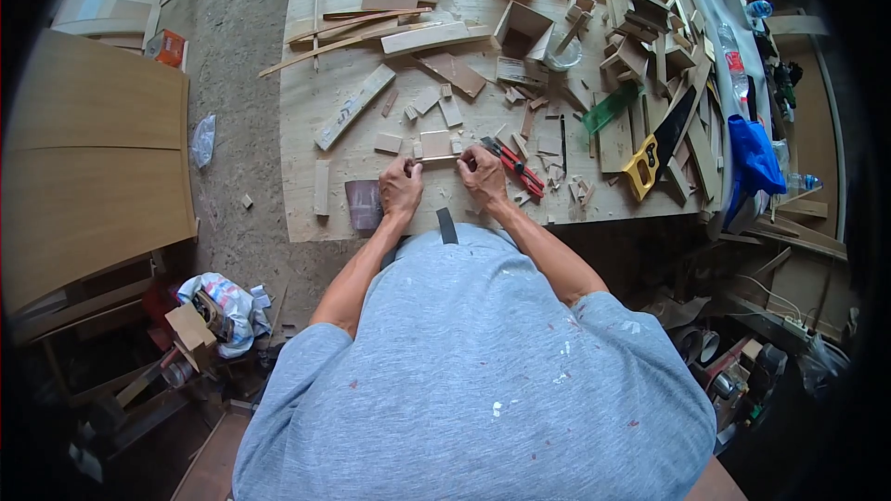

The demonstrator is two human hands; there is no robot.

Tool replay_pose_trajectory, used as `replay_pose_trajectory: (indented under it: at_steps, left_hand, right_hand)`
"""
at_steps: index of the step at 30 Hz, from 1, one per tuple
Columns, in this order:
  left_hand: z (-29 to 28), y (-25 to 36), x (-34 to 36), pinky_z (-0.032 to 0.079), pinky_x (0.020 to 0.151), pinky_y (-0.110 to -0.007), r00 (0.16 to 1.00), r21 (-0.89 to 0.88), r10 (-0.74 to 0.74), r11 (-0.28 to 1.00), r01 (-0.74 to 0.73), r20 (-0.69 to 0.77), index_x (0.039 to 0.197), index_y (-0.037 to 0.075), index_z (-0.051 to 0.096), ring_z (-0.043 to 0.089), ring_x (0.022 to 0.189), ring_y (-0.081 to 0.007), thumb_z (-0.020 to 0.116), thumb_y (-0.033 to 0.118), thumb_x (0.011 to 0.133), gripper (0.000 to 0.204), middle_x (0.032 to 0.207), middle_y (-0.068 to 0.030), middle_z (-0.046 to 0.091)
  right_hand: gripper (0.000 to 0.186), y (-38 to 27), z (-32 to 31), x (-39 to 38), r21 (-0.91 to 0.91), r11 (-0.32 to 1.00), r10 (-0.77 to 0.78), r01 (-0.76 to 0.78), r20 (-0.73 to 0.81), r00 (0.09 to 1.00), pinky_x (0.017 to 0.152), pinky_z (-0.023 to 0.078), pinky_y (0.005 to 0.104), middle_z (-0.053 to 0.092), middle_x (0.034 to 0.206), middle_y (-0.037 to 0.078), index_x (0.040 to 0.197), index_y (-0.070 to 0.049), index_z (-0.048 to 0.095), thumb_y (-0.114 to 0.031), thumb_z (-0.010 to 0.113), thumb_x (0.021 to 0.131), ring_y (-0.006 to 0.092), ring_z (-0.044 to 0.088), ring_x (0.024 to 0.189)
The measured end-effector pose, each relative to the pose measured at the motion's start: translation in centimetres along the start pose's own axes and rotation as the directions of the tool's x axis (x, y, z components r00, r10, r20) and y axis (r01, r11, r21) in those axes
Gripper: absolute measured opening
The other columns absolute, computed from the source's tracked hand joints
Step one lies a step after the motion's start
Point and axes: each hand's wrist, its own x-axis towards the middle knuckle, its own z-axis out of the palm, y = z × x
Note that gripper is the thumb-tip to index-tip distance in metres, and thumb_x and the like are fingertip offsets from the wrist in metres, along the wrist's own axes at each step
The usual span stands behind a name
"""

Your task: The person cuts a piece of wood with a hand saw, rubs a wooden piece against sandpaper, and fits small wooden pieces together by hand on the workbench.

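Observation:
My left hand (401,184) and my right hand (482,176) pinch the two ends of a thin pale wooden strip (436,158) along the near edge of a small rectangular wooden piece (434,144) with little blocks at its sides. Just right of my right hand lies a red-handled utility knife (515,169). A purple-grey curved sheet, perhaps sandpaper (362,203), rests left of my left hand, beside an upright-lying pale batten (322,186). A small loose block (388,142) sits above my left hand.
The plywood bench (304,102) carries offcuts, long strips, a hollow wooden box (522,32), a green object (603,114) and a yellow-handled saw (642,172). Bottles and a blue bag (752,158) line the right edge. Large panels (93,167) stand left of a concrete walkway (232,111).

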Motion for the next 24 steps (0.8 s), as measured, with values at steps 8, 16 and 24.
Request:
replay_pose_trajectory:
  at_steps: [8, 16, 24]
  left_hand:
    - [-1.8, 1.2, 1.0, 0.053, 0.083, -0.042, 0.990, 0.054, 0.057, 0.996, -0.064, 0.126, 0.122, 0.000, 0.056, 0.065, 0.098, -0.0351, 0.074, 0.008, 0.080, 0.046, 0.108, -0.0200, 0.064]
    - [-2.8, 1.2, 2.6, 0.054, 0.089, -0.046, 0.908, 0.150, 0.267, 0.933, -0.328, 0.323, 0.135, 0.004, 0.051, 0.063, 0.106, -0.0403, 0.069, 0.010, 0.084, 0.054, 0.121, -0.0184, 0.057]
    - [-3.3, 1.7, 2.6, 0.055, 0.084, -0.047, 0.894, 0.173, 0.290, 0.916, -0.363, 0.341, 0.132, 0.004, 0.053, 0.064, 0.102, -0.0404, 0.067, 0.011, 0.086, 0.049, 0.118, -0.0181, 0.058]
  right_hand:
    - [0.049, -0.5, -0.8, 0.5, -0.106, 0.992, -0.056, 0.065, 0.079, 0.995, 0.079, 0.053, 0.0444, 0.059, 0.110, 0.018, 0.123, -0.004, 0.050, -0.011, 0.072, 0.080, 0.0361, 0.064, 0.095]
    - [0.059, -1.7, -1.8, 1.3, -0.230, 0.964, -0.073, 0.131, 0.245, 0.967, 0.086, 0.055, 0.0493, 0.051, 0.128, 0.022, 0.137, -0.008, 0.044, -0.015, 0.069, 0.084, 0.0439, 0.063, 0.105]
    - [0.053, -0.7, -1.2, 1.7, -0.244, 0.960, -0.073, 0.137, 0.252, 0.965, 0.083, 0.056, 0.0501, 0.053, 0.126, 0.019, 0.134, -0.009, 0.047, -0.013, 0.067, 0.085, 0.0442, 0.065, 0.099]
